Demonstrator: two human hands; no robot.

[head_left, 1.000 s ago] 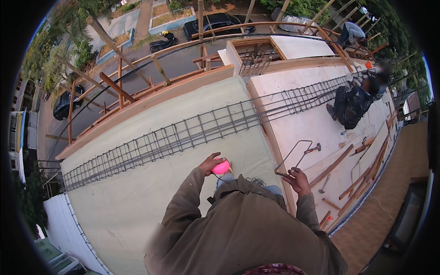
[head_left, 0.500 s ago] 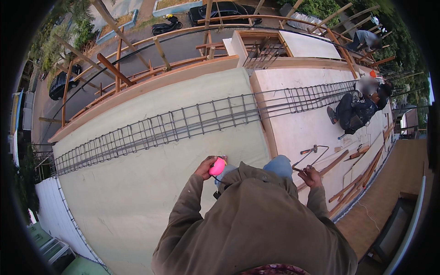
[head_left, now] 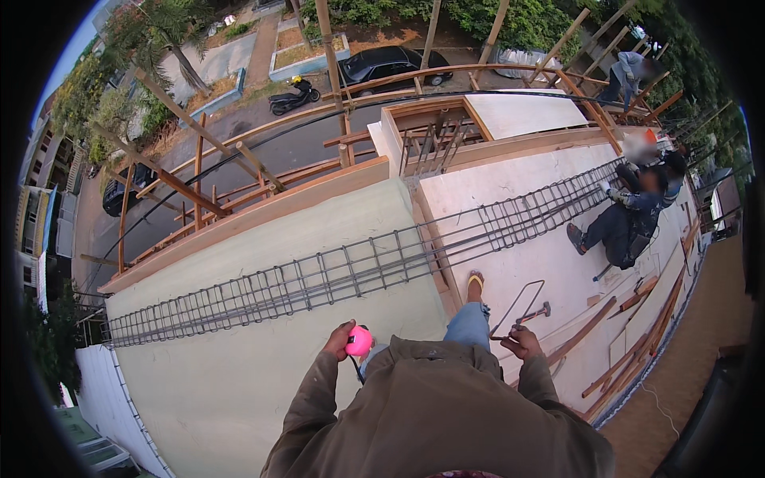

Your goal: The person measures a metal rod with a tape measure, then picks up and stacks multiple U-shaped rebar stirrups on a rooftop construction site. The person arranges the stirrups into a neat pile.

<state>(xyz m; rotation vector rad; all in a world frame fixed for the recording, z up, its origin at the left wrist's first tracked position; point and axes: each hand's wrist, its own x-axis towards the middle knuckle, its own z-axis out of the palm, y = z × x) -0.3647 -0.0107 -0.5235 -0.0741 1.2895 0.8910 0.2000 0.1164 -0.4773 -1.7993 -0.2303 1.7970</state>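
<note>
No packages, labels or signs can be made out. The work surface is a flat formwork deck (head_left: 239, 374), pale green over its left part and bare pale plywood on its right part, edged by timber boards along the far side. Beyond that edge lie a street, parked cars and trees, so the setting is outdoors and elevated.

The left hand (head_left: 339, 341) is clenched around a round pink tape measure (head_left: 358, 341), held in front of the chest, above the green part of the deck near its near edge. The right hand (head_left: 522, 342) grasps one corner of a bent steel stirrup (head_left: 518, 307), a rectangular rod loop. Its long axis runs from the hand up and away toward the far right, over the plywood part.

A long rebar cage (head_left: 358, 271) lies across the deck, running from the left edge to the far right. A hammer (head_left: 535, 312) lies just beside the stirrup. A crouching person (head_left: 629, 219) is at the cage's far right end.
</note>
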